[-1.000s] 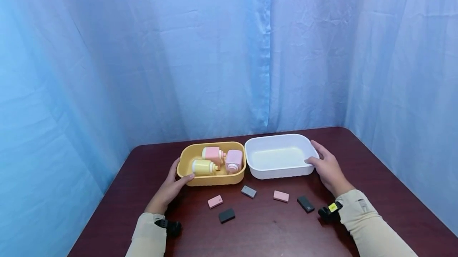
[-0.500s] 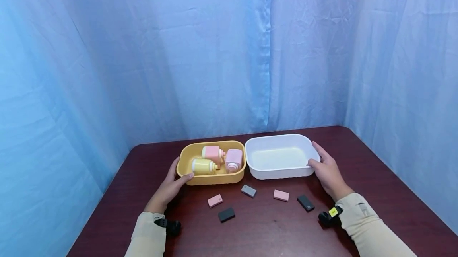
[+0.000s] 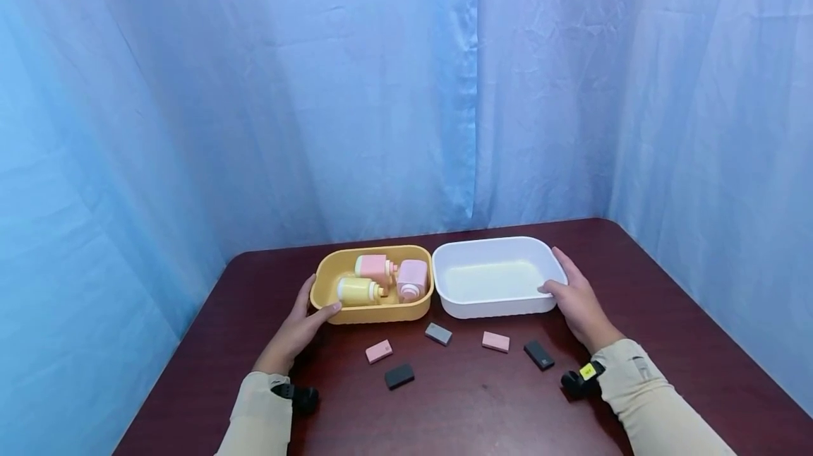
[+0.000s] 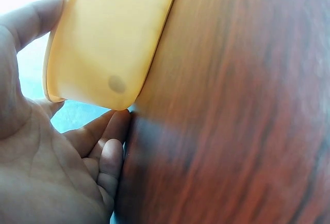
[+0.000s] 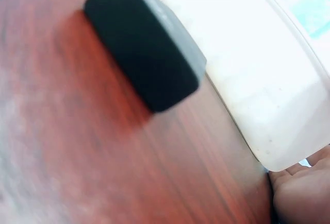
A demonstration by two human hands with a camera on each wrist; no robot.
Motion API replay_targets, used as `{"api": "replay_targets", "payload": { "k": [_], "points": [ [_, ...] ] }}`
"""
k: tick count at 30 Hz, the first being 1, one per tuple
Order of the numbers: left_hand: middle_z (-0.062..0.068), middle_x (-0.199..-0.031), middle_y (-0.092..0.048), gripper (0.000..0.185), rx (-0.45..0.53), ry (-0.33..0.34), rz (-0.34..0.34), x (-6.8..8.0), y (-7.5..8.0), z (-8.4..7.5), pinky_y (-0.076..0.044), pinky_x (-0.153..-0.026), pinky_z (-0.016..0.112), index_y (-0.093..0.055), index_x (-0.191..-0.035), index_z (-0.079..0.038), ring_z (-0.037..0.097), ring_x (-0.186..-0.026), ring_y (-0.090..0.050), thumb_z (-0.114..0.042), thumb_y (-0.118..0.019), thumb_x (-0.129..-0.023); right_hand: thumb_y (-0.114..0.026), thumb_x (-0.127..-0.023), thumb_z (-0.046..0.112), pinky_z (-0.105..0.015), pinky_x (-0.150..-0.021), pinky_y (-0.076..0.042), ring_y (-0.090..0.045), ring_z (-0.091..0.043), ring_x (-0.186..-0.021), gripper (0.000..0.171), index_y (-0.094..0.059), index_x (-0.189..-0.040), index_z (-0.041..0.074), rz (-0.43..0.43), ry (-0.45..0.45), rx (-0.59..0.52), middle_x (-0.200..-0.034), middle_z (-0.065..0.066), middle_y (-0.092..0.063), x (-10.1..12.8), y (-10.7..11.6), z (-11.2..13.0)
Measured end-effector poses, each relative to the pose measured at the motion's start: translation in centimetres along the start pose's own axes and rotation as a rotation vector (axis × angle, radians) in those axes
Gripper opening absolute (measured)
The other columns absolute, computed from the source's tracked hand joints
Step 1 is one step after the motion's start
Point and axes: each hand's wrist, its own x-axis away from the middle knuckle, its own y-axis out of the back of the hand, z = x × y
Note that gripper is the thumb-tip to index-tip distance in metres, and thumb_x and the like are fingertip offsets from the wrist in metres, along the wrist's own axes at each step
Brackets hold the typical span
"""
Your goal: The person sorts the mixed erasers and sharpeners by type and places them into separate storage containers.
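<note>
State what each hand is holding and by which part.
The left hand holds the yellow tub by its left front corner rim, thumb over the edge. The right hand holds the white tub by its right rim.

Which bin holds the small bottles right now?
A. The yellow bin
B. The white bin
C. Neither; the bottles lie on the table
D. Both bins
A. The head view shows the pink and yellow bottles lying inside the yellow bin, which the left hand holds at its corner; the white bin, which the right hand holds at its side, has nothing in it.
</note>
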Motion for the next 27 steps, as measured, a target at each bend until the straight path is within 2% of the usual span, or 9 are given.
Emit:
{"api": "replay_targets", "payload": {
  "k": [5,8,11,14,18,22,27],
  "points": [
    [0.016,-0.173,-0.009,0.107,-0.029,-0.005,0.005,0.2,0.1,-0.4,-0.014,-0.123,0.068,0.001,-0.167,-0.028,0.039,-0.159,-0.011,-0.051,-0.072,-0.093,-0.059,-0.103,0.019,-0.064,-0.124,-0.017,-0.011,-0.038,-0.159,0.088,-0.001,-0.168,0.025,0.0,0.011,0.053,-0.175,-0.01,-0.005,0.1,0.0,-0.2],
    [0.02,-0.171,-0.015,0.111,-0.087,0.013,-0.007,0.5,0.2,-0.6,-0.02,-0.122,0.067,0.002,-0.167,-0.021,0.042,-0.157,-0.019,-0.056,-0.072,-0.092,-0.06,-0.103,0.021,-0.064,-0.123,-0.019,-0.014,-0.039,-0.158,0.087,-0.002,-0.168,0.025,-0.005,0.022,0.061,-0.175,-0.011,-0.007,0.1,-0.1,-0.4],
    [0.024,-0.166,-0.026,0.114,-0.16,0.064,-0.035,1.0,0.4,-0.8,-0.027,-0.12,0.066,-0.006,-0.166,-0.011,0.043,-0.152,-0.03,-0.066,-0.07,-0.089,-0.06,-0.103,0.021,-0.064,-0.123,-0.02,-0.014,-0.039,-0.158,0.087,-0.003,-0.168,0.024,-0.002,0.036,0.066,-0.175,-0.012,-0.008,0.1,-0.2,-0.5],
    [0.025,-0.159,-0.037,0.113,-0.232,0.103,-0.055,1.6,0.6,-0.9,-0.034,-0.117,0.065,-0.02,-0.161,-0.002,0.041,-0.144,-0.041,-0.072,-0.069,-0.086,-0.061,-0.103,0.02,-0.063,-0.123,-0.021,-0.015,-0.039,-0.158,0.087,-0.004,-0.168,0.022,0.004,0.049,0.065,-0.174,-0.012,-0.009,0.0,-0.4,-0.5],
    [0.025,-0.148,-0.051,0.104,-0.327,0.081,-0.056,2.2,0.6,-1.0,-0.045,-0.109,0.06,-0.04,-0.151,0.004,0.037,-0.131,-0.054,-0.07,-0.071,-0.085,-0.06,-0.102,0.018,-0.063,-0.123,-0.022,-0.016,-0.039,-0.157,0.086,-0.004,-0.168,0.02,-0.007,0.047,0.075,-0.174,-0.013,-0.01,0.0,-0.5,-0.6],
    [0.02,-0.128,-0.065,0.084,-0.435,0.034,-0.045,2.7,0.1,-1.1,-0.055,-0.096,0.051,-0.059,-0.134,0.006,0.029,-0.111,-0.064,-0.06,-0.078,-0.085,-0.06,-0.102,0.017,-0.064,-0.123,-0.021,-0.016,-0.04,-0.157,0.086,-0.005,-0.168,0.02,-0.017,0.047,0.09,-0.174,-0.014,-0.01,0.1,-0.3,-0.6],
    [0.012,-0.114,-0.068,0.062,-0.513,0.001,-0.02,3.2,-0.9,-1.6,-0.056,-0.088,0.047,-0.067,-0.116,0.0,0.024,-0.101,-0.065,-0.048,-0.085,-0.081,-0.061,-0.101,0.018,-0.064,-0.123,-0.021,-0.016,-0.04,-0.157,0.087,-0.006,-0.168,0.021,-0.018,0.051,0.093,-0.174,-0.014,-0.011,0.0,0.2,-0.5]
  ]
}}
